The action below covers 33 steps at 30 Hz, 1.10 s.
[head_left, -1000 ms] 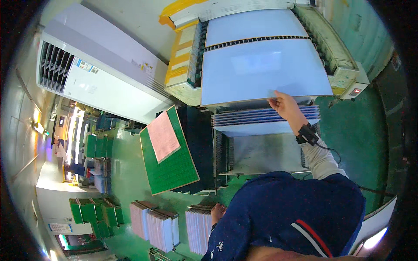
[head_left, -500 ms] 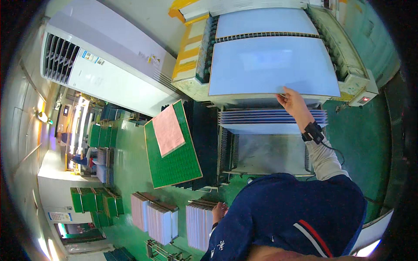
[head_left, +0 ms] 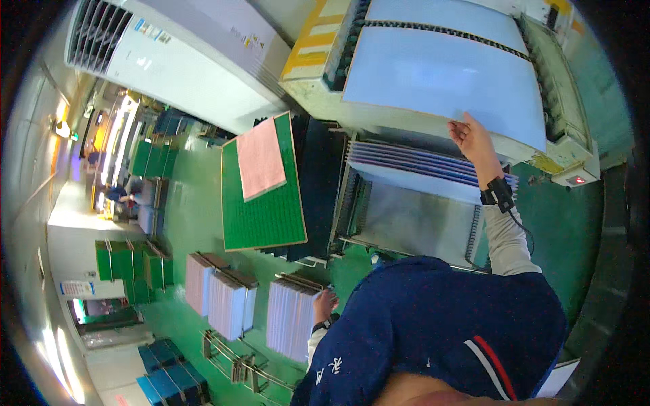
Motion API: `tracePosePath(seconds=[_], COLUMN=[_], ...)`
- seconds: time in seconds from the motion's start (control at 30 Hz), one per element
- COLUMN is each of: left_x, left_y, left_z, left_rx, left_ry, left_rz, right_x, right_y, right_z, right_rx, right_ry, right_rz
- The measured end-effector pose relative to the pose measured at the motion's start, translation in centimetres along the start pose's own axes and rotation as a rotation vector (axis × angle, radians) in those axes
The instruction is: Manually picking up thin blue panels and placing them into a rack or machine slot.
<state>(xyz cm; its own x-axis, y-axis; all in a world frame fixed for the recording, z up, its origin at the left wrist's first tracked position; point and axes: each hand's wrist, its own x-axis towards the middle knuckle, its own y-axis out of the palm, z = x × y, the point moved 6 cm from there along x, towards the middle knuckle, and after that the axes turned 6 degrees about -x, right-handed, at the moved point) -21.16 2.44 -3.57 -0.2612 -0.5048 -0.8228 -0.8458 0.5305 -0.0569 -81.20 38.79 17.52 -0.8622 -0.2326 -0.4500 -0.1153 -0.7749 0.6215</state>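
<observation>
A large glossy white panel [head_left: 440,74] lies on the roller conveyor [head_left: 338,74] at the top. My right hand [head_left: 474,141] is at its near edge, fingers bent and pinching that edge. A dark device with a cable [head_left: 500,196] is strapped round my right wrist. Down at my left side, my left hand [head_left: 325,304] hangs with its fingers loosely apart and nothing visible in it. It appears next to a rack of upright pale panels [head_left: 292,321]; contact cannot be made out. Below the conveyor's end, a slotted rack [head_left: 420,220] holds several white panels [head_left: 420,166].
A green board [head_left: 261,220] with a pink sheet [head_left: 261,161] sits on a dark stack left of the rack. Farther left stand a white air conditioner [head_left: 183,68], more racked panels [head_left: 229,304] and a metal frame cart [head_left: 244,369]. Another person [head_left: 118,194] is in the distance.
The view has tilted and shifted, so the conveyor appears slanted and farther right. My right hand stays at the panel's near edge. My left hand still hangs low at my side.
</observation>
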Motion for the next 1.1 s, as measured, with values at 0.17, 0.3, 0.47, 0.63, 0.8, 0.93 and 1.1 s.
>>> tracePosePath(seconds=[0.17,0.3,0.47,0.63,0.8,0.93,1.1], left_x=[-0.9,-0.6,-1.5,-2.8,-2.5,-2.4,-2.4], left_y=[-0.3,-0.8,-0.8,-1.3,-1.1,-1.0,-1.0], left_z=[0.6,1.0,1.7,2.3,2.7,2.3,2.3], left_rx=[-0.008,-0.034,-0.057,-0.067,-0.134,-0.079,-0.144], left_ry=[-0.012,-0.053,-0.044,-0.034,-0.025,-0.016,-0.002], left_rz=[-0.016,-0.029,-0.075,-0.104,-0.106,-0.156,-0.125], right_x=[-0.9,1.6,1.1,1.3,0.7,2.6,5.3], right_y=[2.5,0.5,0.8,0.6,1.5,0.7,-1.9], right_z=[-1.8,-4.1,-6.5,-6.6,-6.9,-7.7,-8.6], right_rx=[-0.356,-1.546,-1.919,-1.972,-2.128,-1.98,-2.103], right_ry=[-0.012,-0.414,-0.284,-0.536,-0.613,-0.456,-0.423], right_rz=[0.203,0.151,0.187,0.045,0.021,0.166,0.249])
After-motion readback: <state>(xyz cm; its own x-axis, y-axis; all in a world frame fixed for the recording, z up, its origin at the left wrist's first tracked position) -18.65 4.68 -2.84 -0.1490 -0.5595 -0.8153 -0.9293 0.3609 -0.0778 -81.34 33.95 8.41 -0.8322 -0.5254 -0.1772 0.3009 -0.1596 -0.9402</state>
